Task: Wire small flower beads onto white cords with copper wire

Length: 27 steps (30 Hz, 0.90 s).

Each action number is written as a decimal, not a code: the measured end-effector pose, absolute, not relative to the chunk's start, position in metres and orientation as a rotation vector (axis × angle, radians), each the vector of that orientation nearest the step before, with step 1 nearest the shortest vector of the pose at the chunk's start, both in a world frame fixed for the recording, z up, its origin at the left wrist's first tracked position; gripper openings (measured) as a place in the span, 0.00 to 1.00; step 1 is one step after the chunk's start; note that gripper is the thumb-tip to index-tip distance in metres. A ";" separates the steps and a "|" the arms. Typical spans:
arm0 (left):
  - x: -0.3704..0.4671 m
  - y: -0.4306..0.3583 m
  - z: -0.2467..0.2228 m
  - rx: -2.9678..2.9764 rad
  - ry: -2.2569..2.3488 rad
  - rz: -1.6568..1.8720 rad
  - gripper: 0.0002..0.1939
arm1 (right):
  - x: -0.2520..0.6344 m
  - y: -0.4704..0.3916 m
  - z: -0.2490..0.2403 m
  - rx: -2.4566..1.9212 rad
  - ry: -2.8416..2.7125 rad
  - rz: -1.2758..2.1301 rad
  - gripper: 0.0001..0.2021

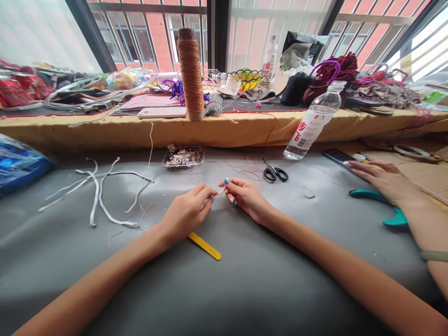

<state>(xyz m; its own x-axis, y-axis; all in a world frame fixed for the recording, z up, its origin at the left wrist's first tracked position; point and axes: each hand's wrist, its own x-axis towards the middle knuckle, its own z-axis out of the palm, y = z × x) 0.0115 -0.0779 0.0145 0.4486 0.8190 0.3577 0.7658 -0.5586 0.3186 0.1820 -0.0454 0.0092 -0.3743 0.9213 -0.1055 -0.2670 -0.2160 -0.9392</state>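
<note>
My left hand (187,207) and my right hand (247,198) meet over the middle of the grey table. Between their fingertips is a small thin white loop (220,191), too small to tell what it is made of. Both hands pinch it, thumb against fingers. Partly under my left hand lies a flat yellow strip (206,247) with rounded end. Beyond my hands are scissors with black handles (275,174), a tangle of thin copper-coloured wire (245,167) and a clear box of small beads and trinkets (184,157).
White cords (100,186) lie at left, near a blue plastic-wrapped bundle (23,163). A water bottle (315,121) leans on the cluttered ledge, where a brown thread spool (191,77) stands. At right, another person's hand (383,179) touches a phone (339,158) beside a teal-handled tool (374,195).
</note>
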 end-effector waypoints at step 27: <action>0.011 -0.079 0.020 2.511 1.519 0.818 0.07 | 0.177 -0.064 0.011 -0.998 -1.793 1.000 0.07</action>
<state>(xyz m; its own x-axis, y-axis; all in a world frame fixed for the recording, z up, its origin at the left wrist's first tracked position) 0.0108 -0.0795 0.0202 0.3598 0.8455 0.3945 0.7947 -0.4992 0.3453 0.1775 -0.0644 0.0105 -0.3376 0.8993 0.2779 0.2360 0.3667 -0.8999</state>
